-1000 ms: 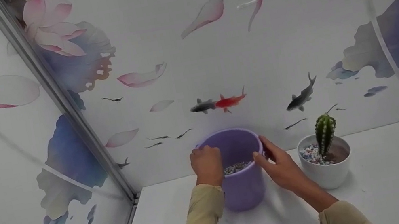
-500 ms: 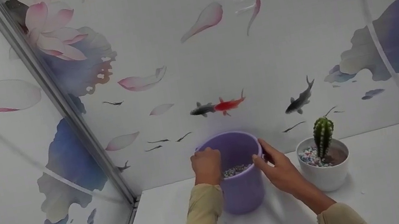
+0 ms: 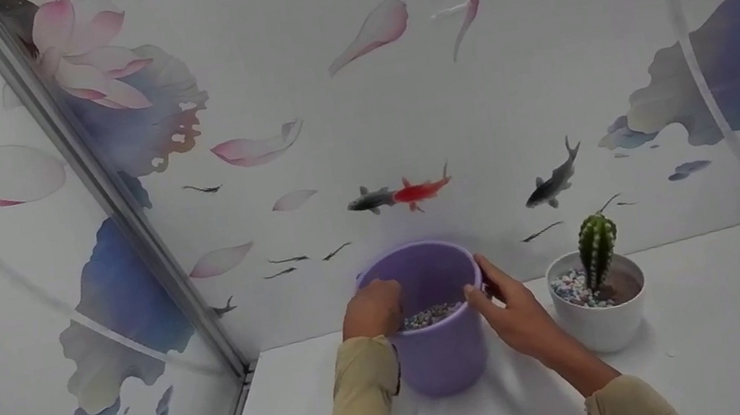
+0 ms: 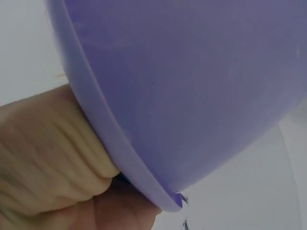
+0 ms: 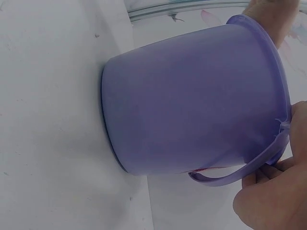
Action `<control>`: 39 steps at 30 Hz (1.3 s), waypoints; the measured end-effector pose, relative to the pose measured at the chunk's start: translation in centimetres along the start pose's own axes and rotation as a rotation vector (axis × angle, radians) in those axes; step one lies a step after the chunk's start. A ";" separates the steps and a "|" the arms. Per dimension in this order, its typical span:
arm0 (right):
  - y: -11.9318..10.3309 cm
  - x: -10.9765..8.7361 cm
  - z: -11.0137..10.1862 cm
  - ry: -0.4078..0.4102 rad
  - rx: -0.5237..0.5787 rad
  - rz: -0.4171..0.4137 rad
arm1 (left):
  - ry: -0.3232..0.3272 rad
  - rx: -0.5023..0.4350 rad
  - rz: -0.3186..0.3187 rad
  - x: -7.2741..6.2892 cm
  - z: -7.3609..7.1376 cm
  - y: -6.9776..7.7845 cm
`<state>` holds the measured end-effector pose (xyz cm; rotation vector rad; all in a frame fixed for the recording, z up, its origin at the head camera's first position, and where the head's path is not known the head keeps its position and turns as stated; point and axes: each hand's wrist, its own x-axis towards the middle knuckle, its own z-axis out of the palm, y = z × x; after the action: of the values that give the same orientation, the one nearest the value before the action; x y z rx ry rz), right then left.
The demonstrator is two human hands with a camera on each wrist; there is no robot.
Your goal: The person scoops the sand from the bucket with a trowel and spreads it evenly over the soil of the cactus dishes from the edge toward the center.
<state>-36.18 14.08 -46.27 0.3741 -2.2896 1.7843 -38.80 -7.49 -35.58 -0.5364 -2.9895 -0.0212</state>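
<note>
A purple bucket [image 3: 443,362] with small grey stones [image 3: 431,315] inside stands upright on the white table. Over its near-left rim bends my left hand [image 3: 367,313], palm side against the rim lip [image 4: 103,108] in the left wrist view; its fingertips are hidden. My right hand [image 3: 515,307] grips the right rim beside the handle mount, thumb on the near side and fingers behind. The bucket's purple handle [image 5: 240,173] hangs down along the outer wall next to the right hand.
A white pot [image 3: 605,329] with a green cactus [image 3: 598,251] and coloured pebbles stands right of the bucket, close to the right forearm. Behind is a wall [image 3: 286,78] printed with petals and fish. A metal strip [image 3: 110,200] runs down the left corner.
My left hand has turned and shifted slightly left and down at the bucket's rim, fingers toward the inside. The right hand keeps its hold. The view has shifted slightly.
</note>
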 end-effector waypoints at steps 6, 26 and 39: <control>-0.1 -0.1 0.1 0.000 0.022 0.006 | -0.107 -0.084 -0.030 0.1 -0.1 -0.4; -0.3 0.3 0.1 0.013 -0.011 -0.017 | -0.141 -0.232 -0.034 0.7 -0.2 -1.3; 0.0 0.0 0.2 0.001 0.014 -0.007 | -0.173 -0.340 -0.063 0.7 0.2 -1.6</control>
<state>-36.17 13.88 -46.36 0.3837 -2.2733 1.7983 -40.06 -8.75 -35.67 -0.4966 -3.1875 -0.5224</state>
